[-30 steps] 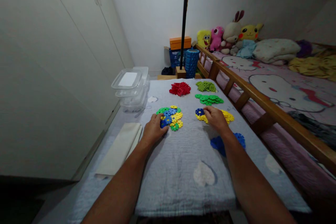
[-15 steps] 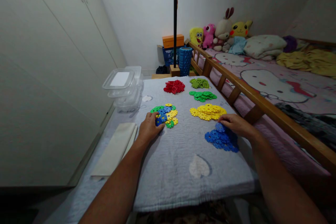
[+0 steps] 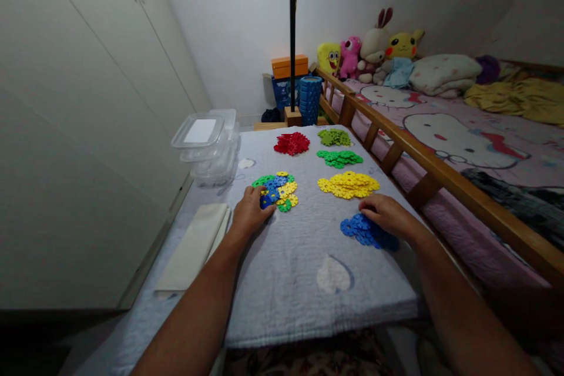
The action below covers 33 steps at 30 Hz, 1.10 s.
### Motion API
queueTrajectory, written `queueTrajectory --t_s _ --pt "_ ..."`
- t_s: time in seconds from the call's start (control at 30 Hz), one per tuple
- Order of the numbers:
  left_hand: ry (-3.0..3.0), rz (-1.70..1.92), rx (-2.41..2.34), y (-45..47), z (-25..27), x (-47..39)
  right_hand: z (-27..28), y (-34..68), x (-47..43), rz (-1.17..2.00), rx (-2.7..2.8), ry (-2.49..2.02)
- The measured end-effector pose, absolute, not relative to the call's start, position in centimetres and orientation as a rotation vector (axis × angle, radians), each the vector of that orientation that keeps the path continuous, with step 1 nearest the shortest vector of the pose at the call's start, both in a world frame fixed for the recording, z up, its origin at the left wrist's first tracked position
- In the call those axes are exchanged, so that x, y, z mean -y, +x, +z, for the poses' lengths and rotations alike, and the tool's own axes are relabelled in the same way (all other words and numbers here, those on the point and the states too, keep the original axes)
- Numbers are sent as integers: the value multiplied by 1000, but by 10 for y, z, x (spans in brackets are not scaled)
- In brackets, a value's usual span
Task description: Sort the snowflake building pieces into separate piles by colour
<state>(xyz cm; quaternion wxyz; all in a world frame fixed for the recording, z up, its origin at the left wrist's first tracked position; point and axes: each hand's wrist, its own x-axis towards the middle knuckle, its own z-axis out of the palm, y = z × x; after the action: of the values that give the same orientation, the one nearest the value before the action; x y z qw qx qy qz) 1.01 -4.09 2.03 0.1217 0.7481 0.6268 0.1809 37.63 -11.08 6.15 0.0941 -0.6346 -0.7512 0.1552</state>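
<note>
My left hand (image 3: 252,210) rests at the near left edge of a mixed pile of flower-shaped plastic discs (image 3: 287,189) in blue, yellow and green. Its thumb and fingers are spread around a few blue discs and partly cover them. Over the back of a pile of blue discs (image 3: 365,231) is my right hand (image 3: 384,212), its fingers loosely bent and the thumb a little apart. No disc shows between its fingertips. Behind it lies a pile of yellow discs (image 3: 349,184).
Further back lie piles of green discs (image 3: 339,158), light green discs (image 3: 335,137) and red discs (image 3: 292,143). At the left stand stacked clear plastic boxes (image 3: 205,144) and a folded cream cloth (image 3: 194,247). A wooden bed rail (image 3: 423,158) runs along the right.
My right hand has shifted slightly left over the blue pile. The blue disc under its fingertips no longer stands out from the pile. The left hand stays by the mixed pile.
</note>
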Motion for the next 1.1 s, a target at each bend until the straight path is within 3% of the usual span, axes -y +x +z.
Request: queueTrajectory --t_s 0.33,0.47,0.63,1.1 --pt "2161 523 -1861 10 21 42 82 317 86 331 2085 -1645" --pt "2140 525 -1861 10 22 41 65 261 72 397 2229 -1607" --pt "2132 541 -1851 10 22 42 24 215 68 266 2246 -1610" --pt "2233 456 -1822 17 26 50 7 215 68 196 2223 -1605"
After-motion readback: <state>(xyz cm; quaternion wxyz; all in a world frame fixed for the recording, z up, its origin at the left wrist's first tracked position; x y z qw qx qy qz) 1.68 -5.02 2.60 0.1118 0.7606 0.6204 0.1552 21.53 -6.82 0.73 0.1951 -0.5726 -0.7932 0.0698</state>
